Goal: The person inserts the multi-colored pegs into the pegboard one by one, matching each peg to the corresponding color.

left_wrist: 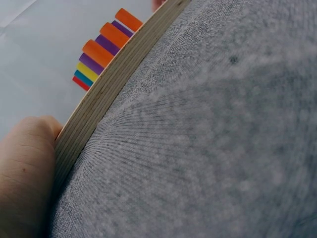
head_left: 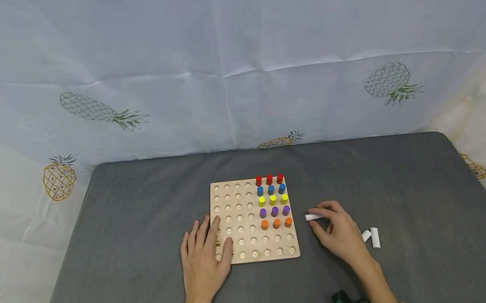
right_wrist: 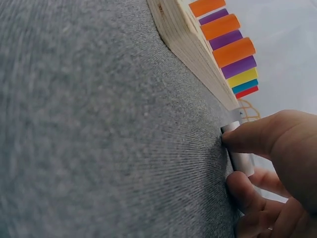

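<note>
A square wooden pegboard (head_left: 249,247) with rows of round holes lies on the grey table. Its three right-hand columns carry upright pegs: red (head_left: 269,180), blue (head_left: 271,189), yellow (head_left: 272,199), purple (head_left: 274,211) and orange (head_left: 276,224), one colour per row. The holes of the front rows show bare. My left hand (head_left: 205,265) rests on the board's left edge with fingers spread. Right of the board, my right hand (head_left: 341,234) pinches a white peg (head_left: 313,217) between thumb and fingers. In the right wrist view this white peg (right_wrist: 241,161) lies close over the cloth.
Two more white pegs lie by the right wrist, one upright in view (head_left: 375,238) and one slanted (head_left: 366,235), partly behind the hand. Each forearm has a dark device near it at the front. A pale curtain with pineapple prints (head_left: 228,106) hangs behind the grey table (head_left: 136,207).
</note>
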The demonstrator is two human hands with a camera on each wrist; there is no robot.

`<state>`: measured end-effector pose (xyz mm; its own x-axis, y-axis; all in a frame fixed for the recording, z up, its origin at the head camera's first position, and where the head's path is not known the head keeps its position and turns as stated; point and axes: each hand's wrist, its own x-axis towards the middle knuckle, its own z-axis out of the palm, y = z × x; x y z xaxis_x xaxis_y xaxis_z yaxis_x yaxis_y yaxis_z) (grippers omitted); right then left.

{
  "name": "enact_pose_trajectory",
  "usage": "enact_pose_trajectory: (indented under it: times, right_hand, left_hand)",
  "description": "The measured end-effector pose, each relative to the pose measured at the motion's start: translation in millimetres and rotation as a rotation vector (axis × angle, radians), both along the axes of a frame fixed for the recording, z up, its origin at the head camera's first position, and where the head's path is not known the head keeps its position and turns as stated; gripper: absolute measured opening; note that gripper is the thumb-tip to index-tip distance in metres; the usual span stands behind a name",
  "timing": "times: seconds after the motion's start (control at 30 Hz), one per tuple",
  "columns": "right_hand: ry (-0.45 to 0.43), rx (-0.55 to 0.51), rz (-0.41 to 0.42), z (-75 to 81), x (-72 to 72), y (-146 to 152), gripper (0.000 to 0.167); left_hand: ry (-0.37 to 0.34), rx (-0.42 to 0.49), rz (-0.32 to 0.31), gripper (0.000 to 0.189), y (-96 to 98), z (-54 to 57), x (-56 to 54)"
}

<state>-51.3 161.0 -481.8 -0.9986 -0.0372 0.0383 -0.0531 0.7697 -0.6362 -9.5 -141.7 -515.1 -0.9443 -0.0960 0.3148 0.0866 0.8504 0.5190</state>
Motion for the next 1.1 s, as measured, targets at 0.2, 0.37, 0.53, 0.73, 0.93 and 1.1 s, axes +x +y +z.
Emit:
enact_pose_trajectory:
  times: [0.2, 0.37, 0.53, 0.73, 0.93, 1.1]
  right_hand:
    - [-0.014, 0.046, -0.007, -2.3, -0.2, -1, 0.027]
    - [-0.012, 0.048, -0.015, -1.8, 0.9, -2, 0.024]
    - [-0.001, 0.026, -0.028, -1.8, 2.8, -2, 0.021]
    - [0.006, -0.008, -0.033, -0.9, 5.0, -5, 0.021]
    - [0.008, -0.033, -0.045, 2.2, 7.6, -8, 0.021]
    - [0.008, -0.084, -0.047, 5.0, 9.8, -10, 0.02]
  left_hand:
    - [-0.002, -0.002, 0.0, 0.054, -0.1, -0.6, 0.0]
    - [-0.007, -0.002, -0.001, 0.054, 0.0, -1.3, 0.0]
    - [-0.005, -0.002, -0.001, 0.054, 0.1, -1.6, 0.2]
    - [-0.003, -0.001, 0.0, 0.054, 0.1, -1.7, -0.1]
    - [-0.008, -0.001, 0.002, 0.054, 0.1, -1.6, -0.2]
    - [-0.01, 0.001, 0.004, 0.054, 0.1, -0.2, -0.2]
